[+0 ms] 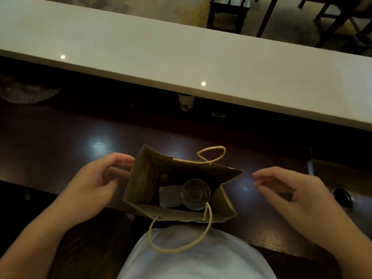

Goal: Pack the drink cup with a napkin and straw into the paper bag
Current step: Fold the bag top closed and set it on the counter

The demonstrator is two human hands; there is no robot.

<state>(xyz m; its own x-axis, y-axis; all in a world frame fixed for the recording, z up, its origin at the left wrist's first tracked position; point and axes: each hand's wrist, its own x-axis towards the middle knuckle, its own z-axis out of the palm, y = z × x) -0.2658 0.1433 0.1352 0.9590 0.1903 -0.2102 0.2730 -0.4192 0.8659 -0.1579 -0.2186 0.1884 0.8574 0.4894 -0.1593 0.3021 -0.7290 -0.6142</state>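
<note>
Both hands spread empty, left hand (96,178) touching paper bag (141,178), right hand (291,190) apart, cup (195,193) inside

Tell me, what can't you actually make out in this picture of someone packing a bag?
All in the head view:
- Straw: none is recognisable; the paper bag is dark inside.
- Cup: only its lid shows; the bag walls hide its body.
- Napkin: partly under the cup's lid, so its full shape is unclear.
- Left hand: whether it touches the bag is unclear.
- Round item at far left: too dim to identify.
</note>
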